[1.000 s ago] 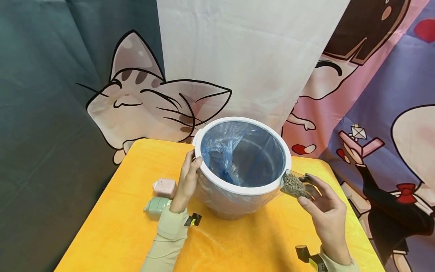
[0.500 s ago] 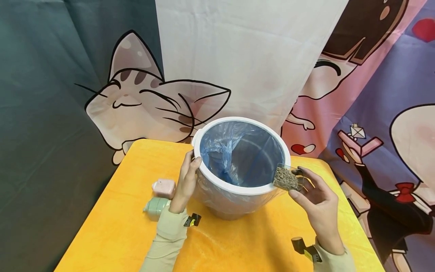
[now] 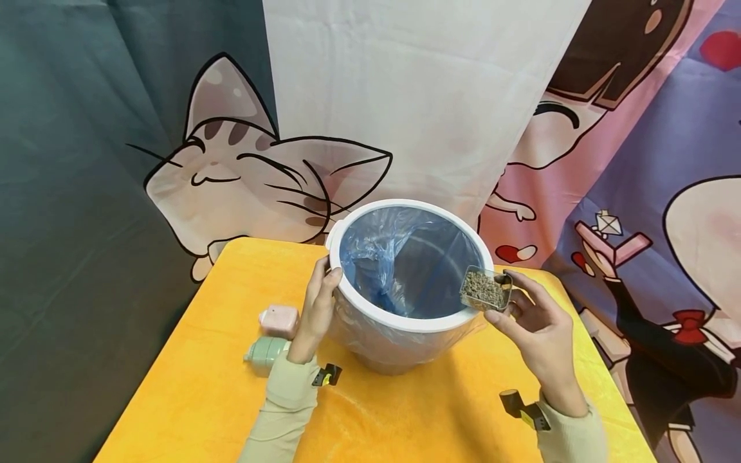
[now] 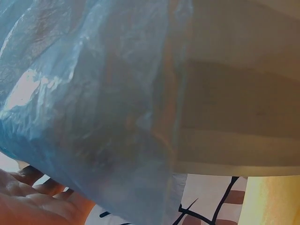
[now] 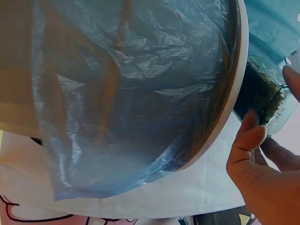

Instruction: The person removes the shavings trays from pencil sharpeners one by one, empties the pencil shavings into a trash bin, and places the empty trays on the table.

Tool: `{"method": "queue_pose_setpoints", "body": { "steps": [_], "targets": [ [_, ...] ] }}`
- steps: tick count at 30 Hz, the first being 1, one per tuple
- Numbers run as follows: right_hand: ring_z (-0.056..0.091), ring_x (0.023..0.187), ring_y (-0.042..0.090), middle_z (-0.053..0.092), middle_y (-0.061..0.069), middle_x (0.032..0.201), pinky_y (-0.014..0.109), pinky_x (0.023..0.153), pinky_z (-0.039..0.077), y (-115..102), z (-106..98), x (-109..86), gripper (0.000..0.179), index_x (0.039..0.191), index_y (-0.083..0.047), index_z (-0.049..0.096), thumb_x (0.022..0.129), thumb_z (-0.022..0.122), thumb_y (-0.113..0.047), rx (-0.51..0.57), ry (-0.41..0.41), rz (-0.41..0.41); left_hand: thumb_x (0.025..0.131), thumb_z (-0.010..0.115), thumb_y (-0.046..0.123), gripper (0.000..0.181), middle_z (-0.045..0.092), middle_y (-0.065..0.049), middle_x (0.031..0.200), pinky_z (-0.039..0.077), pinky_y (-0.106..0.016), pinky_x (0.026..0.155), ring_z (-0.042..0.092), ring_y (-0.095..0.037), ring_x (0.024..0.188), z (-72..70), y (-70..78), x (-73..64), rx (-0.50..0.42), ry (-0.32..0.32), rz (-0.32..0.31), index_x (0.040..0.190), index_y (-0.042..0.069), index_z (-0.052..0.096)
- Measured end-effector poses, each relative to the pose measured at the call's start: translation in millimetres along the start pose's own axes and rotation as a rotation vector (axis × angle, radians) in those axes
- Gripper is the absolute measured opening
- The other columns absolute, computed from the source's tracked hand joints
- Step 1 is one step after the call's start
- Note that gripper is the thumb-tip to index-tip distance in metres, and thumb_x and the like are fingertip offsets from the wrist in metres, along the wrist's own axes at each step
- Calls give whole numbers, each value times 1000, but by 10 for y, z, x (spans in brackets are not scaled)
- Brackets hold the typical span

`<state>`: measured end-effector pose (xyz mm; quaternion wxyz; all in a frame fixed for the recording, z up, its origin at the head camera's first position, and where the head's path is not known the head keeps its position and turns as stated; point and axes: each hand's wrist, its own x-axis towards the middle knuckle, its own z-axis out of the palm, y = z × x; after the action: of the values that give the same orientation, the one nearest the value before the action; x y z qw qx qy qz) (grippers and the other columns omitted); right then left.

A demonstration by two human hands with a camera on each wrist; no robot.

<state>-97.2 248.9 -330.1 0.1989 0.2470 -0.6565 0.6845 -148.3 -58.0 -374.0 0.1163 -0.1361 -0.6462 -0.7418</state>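
Observation:
A white-rimmed trash bin (image 3: 418, 323) stands upright on the table, lined with a thin blue plastic bag (image 3: 379, 254) folded over its rim. My left hand (image 3: 317, 307) grips the rim at its left side, thumb on top and fingers outside; in the left wrist view its fingers show beside the bag. On the right, my right hand (image 3: 543, 331) pinches a small clear box (image 5: 287, 108) between thumb and fingers. Dry, brownish crumbly matter (image 3: 484, 289) fills the box. The box overlaps the right front rim in the head view, tipped slightly toward the opening.
Left of the bin, a pink bottle (image 3: 280, 321) and a green bottle (image 3: 266, 355) lie close to my left wrist. A yellow cloth (image 3: 370, 418) covers the table. Printed cartoon curtains (image 3: 428, 109) hang directly behind it.
My right hand has brought the clear box leftward and a little up, from beside the rim to over its right front edge. The left hand and bin have stayed put.

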Motion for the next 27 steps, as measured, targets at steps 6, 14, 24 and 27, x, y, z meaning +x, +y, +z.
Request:
{"method": "queue_pose_setpoints", "body": {
  "steps": [6, 14, 24, 27],
  "targets": [
    [55, 85, 20, 48, 28, 120, 20, 69, 47, 3, -7, 76, 65, 126, 18, 41, 65, 62, 28, -23, -36, -18, 90, 37, 16, 51, 36, -29, 134, 29, -43, 102, 40, -34, 118, 9, 9, 1, 0, -10, 5, 134, -10, 33],
    [54, 85, 19, 51, 24, 117, 21, 69, 45, 15, -21, 133, 67, 126, 16, 43, 63, 64, 28, -84, -45, -18, 91, 38, 18, 51, 37, -27, 134, 28, -44, 103, 39, -34, 120, 9, 2, -3, 7, -14, -15, 134, -8, 33],
    [56, 94, 19, 51, 23, 113, 18, 70, 43, 52, -20, 203, 72, 126, 13, 46, 59, 69, 26, -214, -63, -41, 91, 38, 19, 50, 39, -27, 133, 28, -44, 103, 40, -34, 120, 1, 12, -12, 33, 3, -12, 133, -9, 34],
    [56, 95, 20, 50, 23, 113, 18, 71, 44, 61, 8, 215, 72, 126, 11, 47, 59, 70, 24, -258, -72, -50, 91, 38, 18, 50, 39, -28, 133, 29, -44, 103, 40, -34, 119, -2, 16, -14, 34, 6, -8, 133, -9, 34]
  ]
}}
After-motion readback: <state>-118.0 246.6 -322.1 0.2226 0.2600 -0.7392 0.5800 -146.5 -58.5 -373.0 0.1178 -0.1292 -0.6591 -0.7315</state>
